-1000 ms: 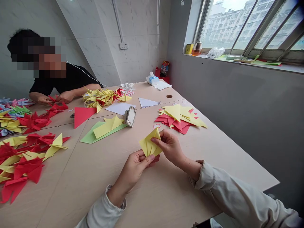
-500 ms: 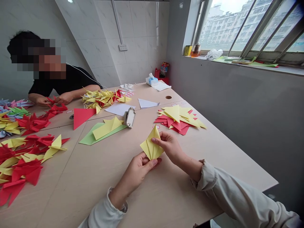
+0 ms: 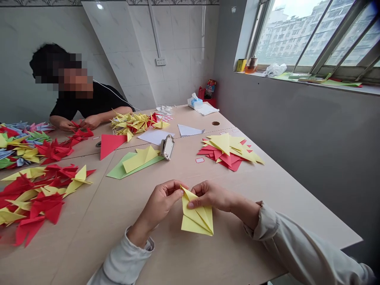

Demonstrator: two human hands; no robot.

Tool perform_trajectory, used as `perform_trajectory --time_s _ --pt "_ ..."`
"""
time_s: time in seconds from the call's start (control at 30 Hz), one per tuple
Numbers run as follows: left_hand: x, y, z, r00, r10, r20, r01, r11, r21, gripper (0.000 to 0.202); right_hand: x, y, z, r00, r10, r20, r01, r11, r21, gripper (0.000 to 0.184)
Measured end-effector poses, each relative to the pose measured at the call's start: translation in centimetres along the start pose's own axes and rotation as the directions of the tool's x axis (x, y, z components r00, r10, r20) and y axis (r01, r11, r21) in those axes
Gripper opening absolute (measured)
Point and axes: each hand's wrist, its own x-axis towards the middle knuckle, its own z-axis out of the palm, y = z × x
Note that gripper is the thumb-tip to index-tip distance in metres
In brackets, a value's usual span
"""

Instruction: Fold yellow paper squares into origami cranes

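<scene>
On the pale desk (image 3: 97,241), a folded yellow paper (image 3: 197,217) pinched between the fingers (image 3: 192,204) of left hand (image 3: 160,204) and right hand (image 3: 212,196), with a red-and-yellow paper pile (image 3: 228,150) far right.

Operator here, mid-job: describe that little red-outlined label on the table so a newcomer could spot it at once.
Start at the pale table below the window. A pile of red and yellow paper sits on its window side; just off the pile's near edge, above the right hand, lies the label. It is a small white rectangle with a red outline, touching nothing.
</scene>
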Motion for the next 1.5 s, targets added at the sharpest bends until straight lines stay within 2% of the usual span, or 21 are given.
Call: perform_trajectory --time_s 0.2,0.33,0.43,0.53,0.73,0.83,0.97,1.1,1.27,1.33,1.43,1.5 --pt "0.1 -0.3 0.1 0.994 0.089 -0.065 -0.080 0.989 0.122 0.021 0.0 0.1 0.0 0.998 0.062 0.031 -0.064 0.995 0.076 0.027" --pt "0.1 -0.5 0.3 0.988 0.114 -0.104 -0.099 0.986 0.134 0.033 0.1 0.1 0.1 0.995 0.087 0.051 -0.091 0.992 0.092 0.028" --pt "0.1 -0.6 0.5 0.988 0.112 -0.107 -0.106 0.992 0.060 0.038 0.2 0.1 0.2 0.999 0.054 0.011 -0.054 0.995 0.088 0.028" --pt "0.1 -0.8 0.8 0.988 0.094 -0.121 -0.089 0.995 0.045 0.032 0.4 0.3 0.3 0.999 -0.002 -0.044 0.005 0.998 0.059 0.028" --pt "0.1 -1.3 1.2 0.987 0.063 -0.145 -0.054 0.996 0.064 0.026 0.7 0.8 0.6 0.981 -0.102 -0.168 0.081 0.988 -0.129 0.030" --pt "0.2 -1.4 1.2 0.988 0.057 -0.146 -0.050 0.997 0.054 0.026 0.7 0.8 0.7 0.975 -0.133 -0.177 0.098 0.976 -0.194 0.030" --pt "0.0 -1.2 1.4 0.982 0.078 -0.172 -0.063 0.994 0.092 0.028 0.6 0.9 0.7 0.978 -0.135 -0.157 0.102 0.975 -0.199 0.028" --pt "0.0 -1.2 1.0 0.962 0.112 -0.250 -0.075 0.986 0.151 0.029 0.9 1.1 0.6 0.981 -0.136 -0.137 0.105 0.972 -0.211 0.025" --pt "0.5 -1.5 -0.2 0.896 0.133 -0.424 -0.101 0.990 0.097 0.027 1.0 1.2 0.5 0.982 -0.107 -0.156 0.070 0.971 -0.228 0.025" --pt "0.6 -1.6 -0.1 0.908 0.132 -0.397 -0.118 0.991 0.059 0.026 1.0 1.1 0.5 0.977 -0.120 -0.178 0.078 0.971 -0.224 0.025" --pt "0.5 -1.9 0.8 0.968 0.118 -0.223 -0.112 0.993 0.038 0.023 0.9 0.9 0.5 0.970 -0.142 -0.199 0.098 0.972 -0.215 0.026" --pt "0.4 -2.1 1.3 0.977 0.121 -0.176 -0.114 0.992 0.050 0.025 0.8 0.9 0.6 0.971 -0.151 -0.183 0.111 0.971 -0.213 0.028"
